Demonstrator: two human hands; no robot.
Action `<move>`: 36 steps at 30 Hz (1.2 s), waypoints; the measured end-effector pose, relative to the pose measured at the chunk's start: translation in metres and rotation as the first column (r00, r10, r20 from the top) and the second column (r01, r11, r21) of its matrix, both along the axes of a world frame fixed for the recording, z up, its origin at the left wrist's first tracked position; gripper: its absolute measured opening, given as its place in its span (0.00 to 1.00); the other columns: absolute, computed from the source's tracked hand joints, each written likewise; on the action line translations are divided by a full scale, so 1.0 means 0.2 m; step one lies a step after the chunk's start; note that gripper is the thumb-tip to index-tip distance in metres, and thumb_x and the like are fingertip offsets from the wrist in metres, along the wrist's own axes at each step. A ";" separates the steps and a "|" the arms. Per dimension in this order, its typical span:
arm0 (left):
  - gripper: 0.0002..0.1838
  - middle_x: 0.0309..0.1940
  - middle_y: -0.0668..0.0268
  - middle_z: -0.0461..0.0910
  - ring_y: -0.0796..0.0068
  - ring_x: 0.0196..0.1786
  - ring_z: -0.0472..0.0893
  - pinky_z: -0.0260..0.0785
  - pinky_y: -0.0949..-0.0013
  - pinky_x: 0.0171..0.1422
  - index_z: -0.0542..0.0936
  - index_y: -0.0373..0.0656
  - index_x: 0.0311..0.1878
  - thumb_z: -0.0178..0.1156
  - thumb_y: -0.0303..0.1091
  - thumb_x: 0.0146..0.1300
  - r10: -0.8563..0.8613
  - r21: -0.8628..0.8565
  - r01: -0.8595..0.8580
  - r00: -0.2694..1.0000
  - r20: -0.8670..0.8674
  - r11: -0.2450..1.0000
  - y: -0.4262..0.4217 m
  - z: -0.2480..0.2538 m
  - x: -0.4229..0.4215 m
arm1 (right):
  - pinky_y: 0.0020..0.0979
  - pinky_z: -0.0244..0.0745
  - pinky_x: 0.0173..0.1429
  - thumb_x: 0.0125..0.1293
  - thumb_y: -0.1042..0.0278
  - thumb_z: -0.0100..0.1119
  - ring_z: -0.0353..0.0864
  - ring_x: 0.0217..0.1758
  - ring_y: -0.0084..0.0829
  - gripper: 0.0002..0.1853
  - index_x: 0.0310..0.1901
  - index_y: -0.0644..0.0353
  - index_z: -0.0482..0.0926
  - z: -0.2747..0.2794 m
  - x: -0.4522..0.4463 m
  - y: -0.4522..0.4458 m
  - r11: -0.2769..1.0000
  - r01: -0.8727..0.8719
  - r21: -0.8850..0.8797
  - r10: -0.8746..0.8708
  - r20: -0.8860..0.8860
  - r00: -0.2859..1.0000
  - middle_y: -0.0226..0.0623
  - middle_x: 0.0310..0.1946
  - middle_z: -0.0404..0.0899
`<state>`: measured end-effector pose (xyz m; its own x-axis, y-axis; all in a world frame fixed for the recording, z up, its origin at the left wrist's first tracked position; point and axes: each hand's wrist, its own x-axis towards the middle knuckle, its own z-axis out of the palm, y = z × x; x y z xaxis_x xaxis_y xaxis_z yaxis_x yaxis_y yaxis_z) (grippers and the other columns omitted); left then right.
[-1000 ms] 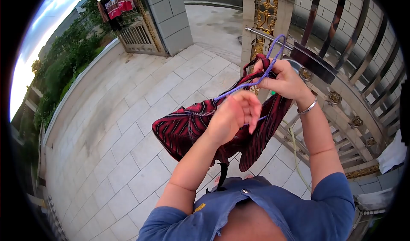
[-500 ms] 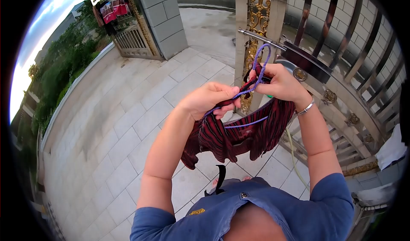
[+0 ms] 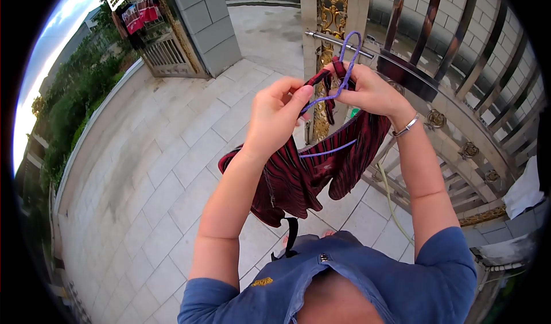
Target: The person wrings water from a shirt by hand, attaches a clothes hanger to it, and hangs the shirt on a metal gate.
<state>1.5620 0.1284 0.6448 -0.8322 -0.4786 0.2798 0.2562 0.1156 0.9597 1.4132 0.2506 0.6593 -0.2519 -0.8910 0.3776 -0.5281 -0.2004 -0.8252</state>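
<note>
A dark red garment with black stripes (image 3: 298,183) hangs in front of me on a purple clothes hanger (image 3: 360,44). The hanger's hook points up, above my right hand; its lower bar shows across the garment's opening. My left hand (image 3: 276,114) is closed, pinching the garment's edge together with the hanger's sloping arm. At the base of the hook my right hand (image 3: 370,91) is closed around a strap of the cloth and the hanger. A loose dark red strip (image 3: 329,103) dangles between the hands. Some fingers are hidden behind the cloth.
A metal gate with dark bars (image 3: 439,31) stands to the right, with a sliding bolt (image 3: 338,41) just beyond the hook. A pale hose (image 3: 390,200) runs along the tiled floor (image 3: 155,169). Further off are a grey pillar (image 3: 206,28) and hanging clothes (image 3: 140,15).
Both hands have risen slightly, lifting the hanger hook higher. The strap now stretches between them and a loose strip shows. The garment has swung a little left.
</note>
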 end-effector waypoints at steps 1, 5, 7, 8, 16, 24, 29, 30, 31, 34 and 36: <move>0.08 0.19 0.70 0.72 0.85 0.15 0.68 0.58 0.82 0.16 0.74 0.35 0.34 0.54 0.32 0.58 0.030 -0.152 -0.036 0.999 -0.042 0.988 0.00 0.00 -0.03 | 0.21 0.64 0.32 0.52 0.73 0.54 0.66 0.28 0.15 0.14 0.41 0.64 0.70 -0.01 -0.02 -0.01 0.999 0.025 0.029 -0.022 -0.078 0.997 0.25 0.24 0.71; 0.07 0.20 0.69 0.73 0.86 0.16 0.69 0.58 0.80 0.17 0.74 0.37 0.34 0.53 0.31 0.59 0.098 -0.397 -0.120 0.992 -0.077 0.910 0.03 0.04 -0.04 | 0.26 0.63 0.28 0.53 0.69 0.55 0.66 0.23 0.23 0.13 0.40 0.63 0.69 -0.01 -0.03 -0.01 0.996 0.089 0.024 -0.082 -0.226 0.971 0.31 0.20 0.70; 0.07 0.20 0.69 0.73 0.86 0.16 0.68 0.58 0.80 0.17 0.74 0.37 0.34 0.53 0.32 0.59 0.136 -0.493 -0.159 0.987 -0.082 0.856 0.03 0.03 -0.07 | 0.28 0.65 0.29 0.52 0.67 0.55 0.69 0.22 0.27 0.14 0.39 0.62 0.69 -0.03 -0.02 -0.02 0.991 0.136 0.011 -0.127 -0.294 0.947 0.35 0.19 0.71; 0.07 0.21 0.69 0.73 0.86 0.15 0.67 0.57 0.81 0.17 0.74 0.37 0.33 0.52 0.32 0.59 0.172 -0.584 -0.195 0.980 -0.096 0.788 0.02 0.03 -0.09 | 0.32 0.66 0.29 0.52 0.66 0.54 0.71 0.24 0.35 0.14 0.39 0.61 0.67 -0.05 -0.01 -0.04 0.985 0.172 0.005 -0.156 -0.388 0.908 0.39 0.20 0.71; 0.07 0.18 0.72 0.70 0.89 0.17 0.63 0.53 0.83 0.17 0.72 0.38 0.31 0.51 0.32 0.60 0.136 -0.062 -0.139 0.990 -0.044 0.988 -0.04 -0.07 -0.11 | 0.33 0.69 0.32 0.50 0.58 0.59 0.74 0.24 0.40 0.24 0.44 0.62 0.65 -0.08 0.08 -0.06 0.974 0.178 0.138 -0.109 -0.402 0.909 0.39 0.19 0.72; 0.08 0.17 0.73 0.67 0.89 0.18 0.62 0.50 0.84 0.16 0.72 0.38 0.29 0.55 0.33 0.57 0.161 0.130 -0.177 0.979 0.123 0.976 -0.09 -0.04 -0.05 | 0.23 0.65 0.37 0.61 0.52 0.49 0.67 0.33 0.19 0.22 0.47 0.63 0.67 -0.16 -0.03 -0.07 0.992 -0.055 0.114 0.050 0.044 0.998 0.28 0.27 0.69; 0.09 0.16 0.74 0.65 0.90 0.15 0.58 0.46 0.83 0.14 0.72 0.35 0.30 0.58 0.32 0.55 0.149 0.165 -0.174 0.977 0.154 0.971 -0.08 -0.02 -0.05 | 0.22 0.64 0.33 0.66 0.49 0.36 0.66 0.26 0.20 0.23 0.37 0.64 0.71 -0.17 -0.09 -0.09 0.987 0.158 0.030 -0.161 0.136 0.977 0.28 0.22 0.67; 0.09 0.16 0.74 0.65 0.90 0.15 0.58 0.46 0.83 0.14 0.72 0.35 0.30 0.58 0.32 0.55 0.146 0.167 -0.171 0.978 0.152 0.971 -0.08 -0.01 -0.05 | 0.23 0.64 0.33 0.65 0.48 0.37 0.66 0.24 0.21 0.23 0.36 0.64 0.71 -0.16 -0.10 -0.09 0.958 0.286 0.012 -0.286 0.077 0.955 0.28 0.21 0.67; 0.09 0.16 0.74 0.65 0.90 0.15 0.58 0.46 0.83 0.14 0.72 0.35 0.30 0.58 0.31 0.55 0.101 0.157 -0.125 0.983 0.154 0.980 -0.07 0.00 -0.05 | 0.28 0.66 0.34 0.64 0.45 0.36 0.71 0.25 0.29 0.26 0.35 0.65 0.70 -0.13 -0.09 -0.10 0.920 0.384 0.081 -0.381 -0.050 0.923 0.36 0.19 0.70; 0.09 0.16 0.74 0.64 0.90 0.15 0.57 0.45 0.83 0.13 0.71 0.35 0.31 0.57 0.31 0.56 0.072 0.177 -0.094 0.989 0.129 0.980 -0.06 0.00 -0.06 | 0.35 0.68 0.35 0.63 0.42 0.34 0.75 0.28 0.41 0.28 0.35 0.64 0.70 -0.06 -0.04 -0.10 0.842 0.521 0.136 -0.310 -0.670 0.675 0.46 0.22 0.74; 0.08 0.16 0.73 0.64 0.89 0.14 0.57 0.45 0.82 0.13 0.71 0.35 0.31 0.57 0.31 0.56 0.098 0.207 -0.117 0.990 0.098 0.971 -0.07 0.00 -0.07 | 0.40 0.68 0.36 0.60 0.36 0.32 0.74 0.30 0.47 0.32 0.32 0.61 0.74 -0.01 -0.03 -0.08 0.862 0.439 0.255 -0.153 -0.694 0.704 0.48 0.24 0.76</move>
